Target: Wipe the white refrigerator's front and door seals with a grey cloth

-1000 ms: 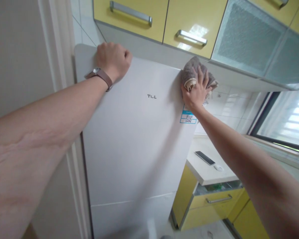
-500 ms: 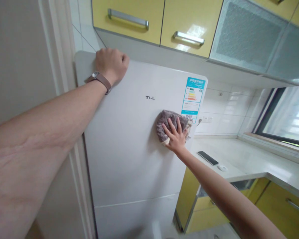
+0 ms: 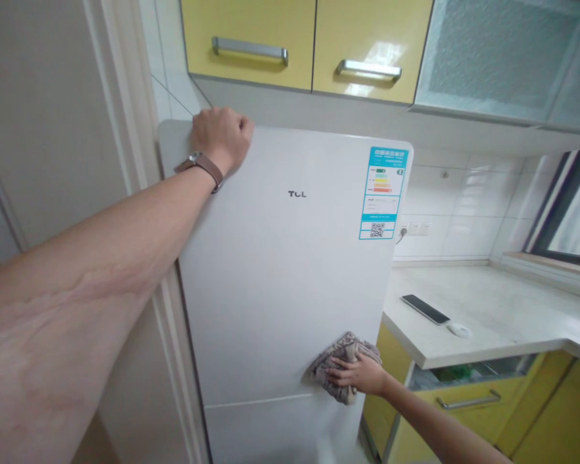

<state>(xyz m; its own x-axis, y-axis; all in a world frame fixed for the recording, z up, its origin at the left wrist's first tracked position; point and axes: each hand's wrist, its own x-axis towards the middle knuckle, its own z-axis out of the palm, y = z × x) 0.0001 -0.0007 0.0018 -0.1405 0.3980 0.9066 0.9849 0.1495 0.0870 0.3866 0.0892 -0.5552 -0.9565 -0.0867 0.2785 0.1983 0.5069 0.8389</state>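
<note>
A white refrigerator (image 3: 275, 277) with a TCL logo stands in front of me. My left hand (image 3: 222, 138), with a brown-strapped watch (image 3: 200, 169) at the wrist, is closed in a fist against the top edge of its upper door. Nothing shows inside that fist, though its fingertips are hidden. Low on the same door, just above the seam and towards the right edge, my right hand (image 3: 360, 374) presses a bunched grey-brown patterned cloth (image 3: 341, 361) to the surface. The fingers lie across the cloth. A blue and white energy label (image 3: 381, 193) is stuck at the door's upper right.
Yellow wall cabinets (image 3: 251, 26) hang above the refrigerator. To the right, a white countertop (image 3: 488, 303) carries a dark flat phone-like object (image 3: 425, 309) and a small white rounded thing (image 3: 458, 330). A door frame (image 3: 125, 96) stands close on the left.
My right hand has slid down the door with the cloth, from beside the label to just above the seam. The left fist stays at the top edge. The view has shifted slightly.
</note>
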